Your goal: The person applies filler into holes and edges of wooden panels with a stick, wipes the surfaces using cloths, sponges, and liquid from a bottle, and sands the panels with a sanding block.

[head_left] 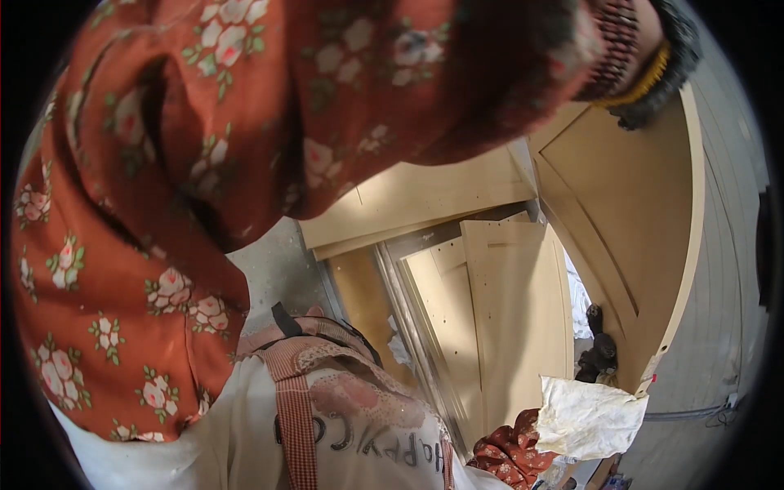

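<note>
A large tan wooden panel with a routed groove stands on edge at the right. My left arm, in a red floral sleeve, crosses the upper part of the view. At its end my left hand, in a dark glove with a yellow cuff, wraps over the panel's upper end. Lower down, my right hand, in a dark glove, closes on the panel's lower left edge; part of it is hidden. A stained white cloth lies over the right wrist area, beside the red floral sleeve.
More tan panels lie stacked before me, some with small drilled holes. Another broad panel lies beyond them. A long metal-like rail runs along the stack's left side. Grey floor shows at left, and a cable at right.
</note>
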A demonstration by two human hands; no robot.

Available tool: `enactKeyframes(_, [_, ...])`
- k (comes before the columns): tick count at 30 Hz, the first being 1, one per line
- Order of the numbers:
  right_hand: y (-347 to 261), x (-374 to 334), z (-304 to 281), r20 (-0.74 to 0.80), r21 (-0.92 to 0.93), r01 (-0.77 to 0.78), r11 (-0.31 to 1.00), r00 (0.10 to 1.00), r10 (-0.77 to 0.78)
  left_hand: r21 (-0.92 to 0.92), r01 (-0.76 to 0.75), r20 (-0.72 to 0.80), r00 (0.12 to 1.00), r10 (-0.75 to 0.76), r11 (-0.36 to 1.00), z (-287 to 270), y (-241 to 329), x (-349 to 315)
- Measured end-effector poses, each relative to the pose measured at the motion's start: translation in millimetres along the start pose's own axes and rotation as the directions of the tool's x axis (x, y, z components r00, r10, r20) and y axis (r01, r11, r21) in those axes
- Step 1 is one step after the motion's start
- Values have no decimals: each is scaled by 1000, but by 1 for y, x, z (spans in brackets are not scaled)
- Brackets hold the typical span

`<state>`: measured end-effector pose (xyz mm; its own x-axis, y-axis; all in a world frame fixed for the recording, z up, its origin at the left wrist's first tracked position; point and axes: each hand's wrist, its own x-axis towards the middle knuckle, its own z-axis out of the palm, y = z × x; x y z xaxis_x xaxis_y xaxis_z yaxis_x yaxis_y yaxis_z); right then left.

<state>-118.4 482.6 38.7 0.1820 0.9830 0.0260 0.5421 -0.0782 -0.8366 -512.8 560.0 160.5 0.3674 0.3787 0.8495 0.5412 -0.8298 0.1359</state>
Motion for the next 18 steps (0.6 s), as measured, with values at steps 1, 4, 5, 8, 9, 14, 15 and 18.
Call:
enactKeyframes(1, [-3, 3, -2, -5, -8, -8, 1000, 1000, 7, -6, -8, 3, 1000, 8, 1000, 1, -8, 8])
enactKeyframes(4, [-14, 14, 3, -35, -25, -15, 1000, 999, 14, -14, -47, 3, 999, 47, 999, -6, -34, 29])
enactKeyframes(5, [-17, 11, 1, -40, -25, -19, 999, 999, 18, -14, -59, 3, 998, 59, 998, -8, -37, 36])
enactKeyframes(8, [5, -1, -14, -47, -61, -47, 997, 998, 44, -23, -62, 6, 998, 63, 998, 11, -25, 28])
enactKeyframes(9, [1, -1, -14, -58, -52, -39, 998, 998, 36, -18, -80, 10, 997, 80, 997, 6, -27, 37])
enactKeyframes(14, [-4, -5, -13, -81, -8, -20, 1000, 997, 19, 7, -104, 26, 994, 103, 995, -1, -30, 64])
enactKeyframes(15, [-7, -5, -15, -81, -2, -14, 1000, 997, 14, 8, -97, 18, 995, 97, 995, -2, -30, 64])
enactKeyframes(18, [-8, -11, -18, -93, 19, -8, 1000, 996, 10, 6, -79, -13, 997, 79, 997, 8, -38, 48])
